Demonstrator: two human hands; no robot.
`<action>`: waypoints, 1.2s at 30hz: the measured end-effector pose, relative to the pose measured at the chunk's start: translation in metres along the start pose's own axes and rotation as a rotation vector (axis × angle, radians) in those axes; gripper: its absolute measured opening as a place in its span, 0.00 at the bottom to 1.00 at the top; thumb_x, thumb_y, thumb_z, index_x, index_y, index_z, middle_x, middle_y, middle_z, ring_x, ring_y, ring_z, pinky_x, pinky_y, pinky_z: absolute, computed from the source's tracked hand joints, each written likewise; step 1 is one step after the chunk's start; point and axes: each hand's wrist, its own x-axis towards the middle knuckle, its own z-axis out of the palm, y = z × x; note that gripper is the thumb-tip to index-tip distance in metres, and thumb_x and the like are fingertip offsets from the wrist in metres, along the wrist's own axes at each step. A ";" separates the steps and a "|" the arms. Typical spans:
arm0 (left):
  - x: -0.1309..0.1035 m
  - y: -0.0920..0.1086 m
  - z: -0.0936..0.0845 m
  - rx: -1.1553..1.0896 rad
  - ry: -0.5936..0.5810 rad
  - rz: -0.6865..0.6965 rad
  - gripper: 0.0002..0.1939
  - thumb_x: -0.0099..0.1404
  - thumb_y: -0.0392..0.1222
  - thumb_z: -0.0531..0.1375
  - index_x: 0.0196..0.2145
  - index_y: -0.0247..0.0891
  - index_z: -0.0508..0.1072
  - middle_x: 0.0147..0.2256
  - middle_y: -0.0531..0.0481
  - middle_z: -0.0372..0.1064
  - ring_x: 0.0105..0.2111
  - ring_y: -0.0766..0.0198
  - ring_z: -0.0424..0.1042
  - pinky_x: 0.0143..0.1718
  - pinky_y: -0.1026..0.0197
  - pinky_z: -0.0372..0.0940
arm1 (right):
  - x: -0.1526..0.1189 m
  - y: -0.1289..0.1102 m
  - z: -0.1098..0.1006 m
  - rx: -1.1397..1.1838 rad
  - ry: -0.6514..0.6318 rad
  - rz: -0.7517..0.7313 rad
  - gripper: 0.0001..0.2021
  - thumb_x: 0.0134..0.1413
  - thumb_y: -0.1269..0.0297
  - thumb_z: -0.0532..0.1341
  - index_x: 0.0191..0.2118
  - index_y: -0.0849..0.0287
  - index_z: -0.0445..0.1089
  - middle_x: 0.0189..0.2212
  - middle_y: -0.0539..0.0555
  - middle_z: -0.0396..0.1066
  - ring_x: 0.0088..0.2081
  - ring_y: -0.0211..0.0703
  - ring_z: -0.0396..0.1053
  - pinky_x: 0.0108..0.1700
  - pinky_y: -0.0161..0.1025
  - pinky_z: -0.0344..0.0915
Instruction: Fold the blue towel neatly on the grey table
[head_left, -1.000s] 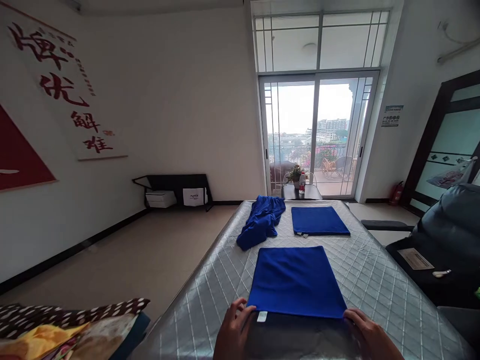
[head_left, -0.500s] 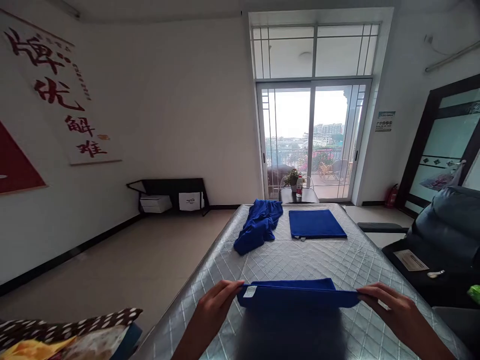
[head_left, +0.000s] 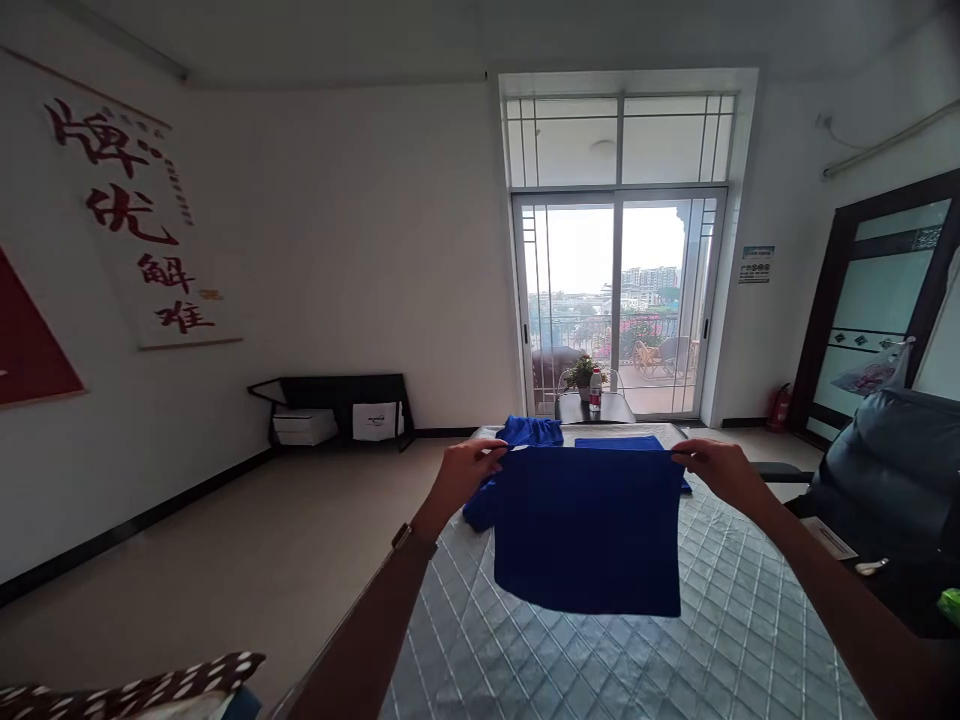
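A dark blue cloth [head_left: 589, 530], like a small towel, hangs spread out above the quilted silver cover [head_left: 750, 610]. My left hand [head_left: 471, 472] pinches its upper left corner, where a bit of a white tag shows. At the upper right corner, my right hand [head_left: 711, 465] pinches the cloth between thumb and fingers. Behind it lies a crumpled blue cloth [head_left: 531, 431], partly hidden. A flat blue cloth [head_left: 619, 442] rests at the far end, mostly covered by the hanging one.
A dark armchair [head_left: 892, 460] stands to the right. Past the far end are a small table [head_left: 619, 408], a potted plant [head_left: 581, 375] and a bottle [head_left: 595, 390]. A brown polka-dot fabric [head_left: 187, 675] lies at lower left, and a black rack [head_left: 341, 395] stands against the wall.
Both hands have risen and moved away from me with the blue cloth. It now hangs down at full height, covering much of the two cloths behind.
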 end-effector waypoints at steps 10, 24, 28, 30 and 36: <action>-0.146 -0.031 0.036 -0.017 0.027 -0.083 0.19 0.64 0.61 0.59 0.38 0.46 0.81 0.43 0.48 0.79 0.41 0.55 0.78 0.43 0.56 0.75 | -0.124 0.022 0.066 0.203 -0.099 0.049 0.18 0.63 0.44 0.55 0.44 0.48 0.76 0.44 0.54 0.77 0.37 0.46 0.76 0.40 0.43 0.75; -0.250 -0.086 0.102 0.007 -0.123 -0.402 0.24 0.63 0.64 0.55 0.36 0.43 0.81 0.39 0.46 0.81 0.40 0.53 0.79 0.44 0.58 0.74 | -0.250 0.057 0.147 0.176 -0.232 0.280 0.15 0.63 0.58 0.53 0.41 0.48 0.78 0.47 0.55 0.77 0.49 0.49 0.74 0.54 0.46 0.70; -0.257 -0.091 0.104 -0.023 -0.109 -0.403 0.21 0.62 0.61 0.57 0.38 0.45 0.81 0.40 0.47 0.81 0.41 0.54 0.79 0.46 0.58 0.74 | -0.253 0.053 0.149 0.124 -0.222 0.249 0.14 0.62 0.59 0.54 0.40 0.46 0.78 0.47 0.53 0.77 0.49 0.49 0.75 0.53 0.46 0.71; -0.259 -0.092 0.103 -0.025 -0.107 -0.396 0.19 0.63 0.59 0.57 0.38 0.45 0.80 0.40 0.48 0.81 0.40 0.55 0.80 0.45 0.58 0.74 | -0.255 0.054 0.151 0.108 -0.220 0.229 0.14 0.63 0.59 0.54 0.41 0.46 0.78 0.47 0.53 0.77 0.48 0.49 0.75 0.53 0.46 0.71; -0.266 -0.091 0.100 0.019 -0.094 -0.412 0.16 0.63 0.55 0.57 0.37 0.45 0.80 0.39 0.49 0.81 0.41 0.56 0.79 0.45 0.61 0.73 | -0.261 0.065 0.153 0.054 -0.240 0.155 0.15 0.65 0.59 0.53 0.43 0.46 0.78 0.46 0.53 0.78 0.47 0.48 0.75 0.51 0.45 0.73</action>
